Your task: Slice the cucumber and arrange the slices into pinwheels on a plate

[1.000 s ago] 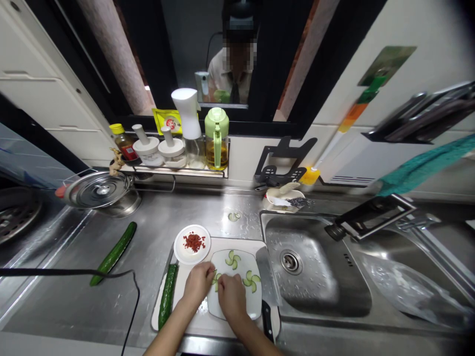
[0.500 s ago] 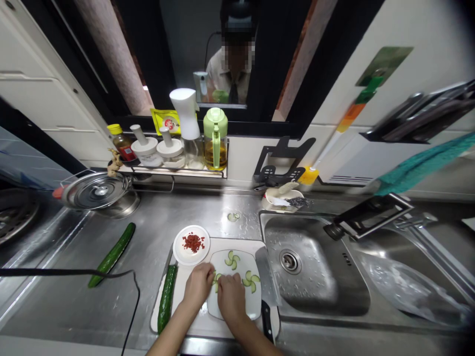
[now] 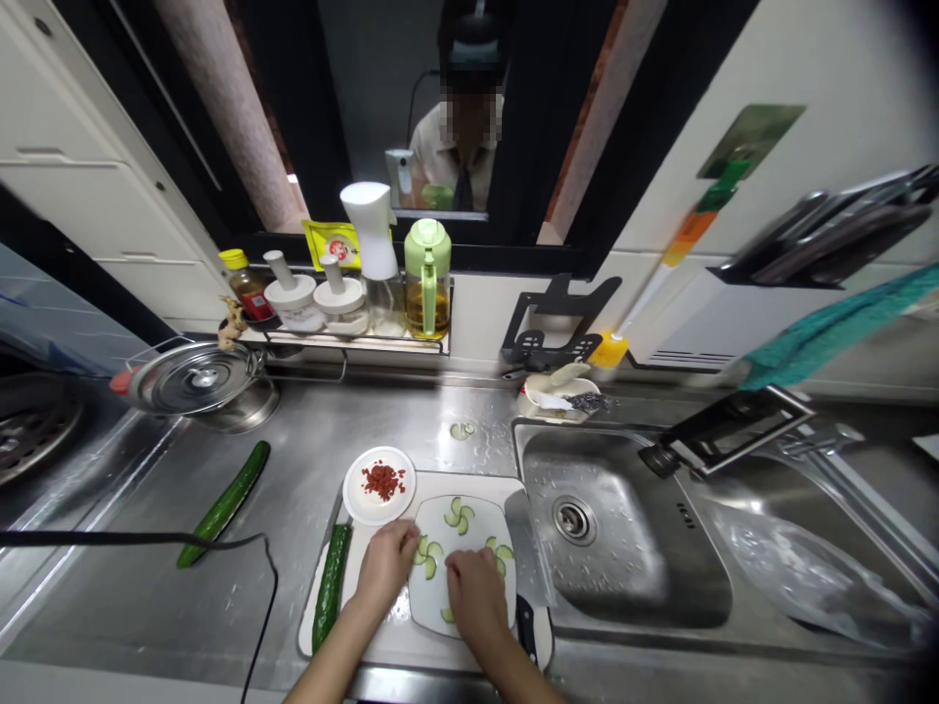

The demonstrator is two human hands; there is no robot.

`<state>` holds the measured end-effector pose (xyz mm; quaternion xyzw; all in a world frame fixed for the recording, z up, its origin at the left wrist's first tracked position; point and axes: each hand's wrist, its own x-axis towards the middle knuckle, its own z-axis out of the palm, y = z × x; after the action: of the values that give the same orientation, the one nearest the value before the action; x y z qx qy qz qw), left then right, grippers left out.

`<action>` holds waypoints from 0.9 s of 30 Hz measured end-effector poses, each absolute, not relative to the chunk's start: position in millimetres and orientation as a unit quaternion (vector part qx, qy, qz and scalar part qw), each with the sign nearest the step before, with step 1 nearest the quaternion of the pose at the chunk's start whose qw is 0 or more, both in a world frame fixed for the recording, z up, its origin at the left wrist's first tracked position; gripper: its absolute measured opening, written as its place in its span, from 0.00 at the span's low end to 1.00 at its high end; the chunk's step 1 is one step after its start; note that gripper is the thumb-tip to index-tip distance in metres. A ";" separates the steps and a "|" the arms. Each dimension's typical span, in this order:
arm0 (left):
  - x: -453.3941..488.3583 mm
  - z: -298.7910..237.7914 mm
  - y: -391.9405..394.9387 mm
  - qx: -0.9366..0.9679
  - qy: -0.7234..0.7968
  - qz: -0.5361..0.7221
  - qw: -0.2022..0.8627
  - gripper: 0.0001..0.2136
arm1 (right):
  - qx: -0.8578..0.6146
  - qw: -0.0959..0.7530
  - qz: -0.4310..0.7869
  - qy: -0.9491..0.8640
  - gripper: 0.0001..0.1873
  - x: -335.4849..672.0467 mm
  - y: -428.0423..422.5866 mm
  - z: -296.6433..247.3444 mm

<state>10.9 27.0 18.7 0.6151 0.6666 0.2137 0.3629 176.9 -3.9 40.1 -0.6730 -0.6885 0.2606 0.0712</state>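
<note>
Here we are, both hands in over the white plate (image 3: pixel 427 598), which sits on the cutting board (image 3: pixel 405 647) in front of us. Read the plate as a clock, twelve farthest away. Cucumber slices in little flower shapes show at twelve (image 3: pixel 463 526), nine (image 3: pixel 430 566) and three (image 3: pixel 505 551), that last one partly behind our fingers, and a lone slice (image 3: pixel 447 616) lies near half past six.

Our left hand (image 3: pixel 390 560) is at the nine o'clock edge, fingers drawn in narrow, right beside that flower; whether a slice is pinched there, we cannot tell. Our right hand (image 3: pixel 478 594) hovers from the middle toward five, fingers curled close, its grip hidden from us too.

For good work here, we'd want light fingertips, each slice handled by its edge and set down flat, curves all bending the same way. That right wrist crosses the lower rim, so we'd best hold it high enough to spare the lone slice. Sleeves and forearms should stay off the knife (image 3: pixel 526 626) beyond four o'clock, and the left elbow clear of the whole cucumber (image 3: pixel 333 585) out past eight.
</note>
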 end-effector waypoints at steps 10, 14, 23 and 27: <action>-29.2 15.0 12.9 0.568 0.738 0.208 0.298 0.09 | -0.678 0.093 0.281 -0.673 0.09 220.2 -28.4 34.0; -43.3 11.0 20.4 0.542 0.780 0.186 0.250 0.09 | -0.673 0.082 0.273 -0.683 0.10 230.1 -37.9 30.4; -50.2 9.7 67.3 0.544 0.807 0.143 0.182 0.14 | -0.661 0.071 0.266 -0.698 0.10 225.9 -44.1 26.1; -51.6 6.8 74.9 0.550 0.803 0.135 0.185 0.14 | -0.662 0.072 0.269 -0.696 0.10 226.4 -44.7 25.5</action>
<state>-51.6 74.9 6.8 0.5503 0.8029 0.1350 0.1851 226.4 -44.7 25.5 -0.6617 -0.6963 0.2685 0.0719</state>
